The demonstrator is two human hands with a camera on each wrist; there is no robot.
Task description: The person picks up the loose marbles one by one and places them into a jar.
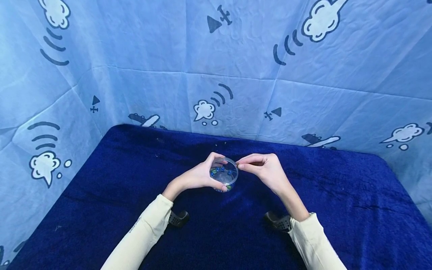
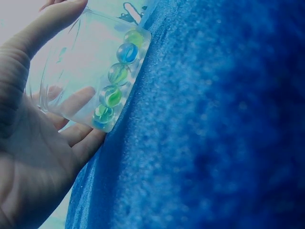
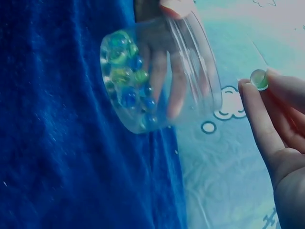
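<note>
My left hand [image 1: 200, 174] grips a clear plastic jar [image 3: 164, 112] around its side, thumb on the near side and fingers on the far side. The jar has no lid on it and tilts, its mouth turned up. Blue and green glass marbles [image 2: 119, 74] lie along its bottom. Just right of the rim, my right hand [image 1: 268, 170] pinches one greenish clear marble [image 3: 259, 79] between thumb and forefinger. In the right wrist view a gap shows between that marble and the jar's mouth.
A dark blue plush cloth [image 1: 222, 232] covers the table. Blue printed fabric [image 1: 152, 97] hangs behind and at the sides. Dark perforated bands [image 1: 179, 218] stick out by both cream sleeves [image 1: 138, 232]. Tiny pale specks [image 1: 221, 144] lie on the cloth beyond the jar.
</note>
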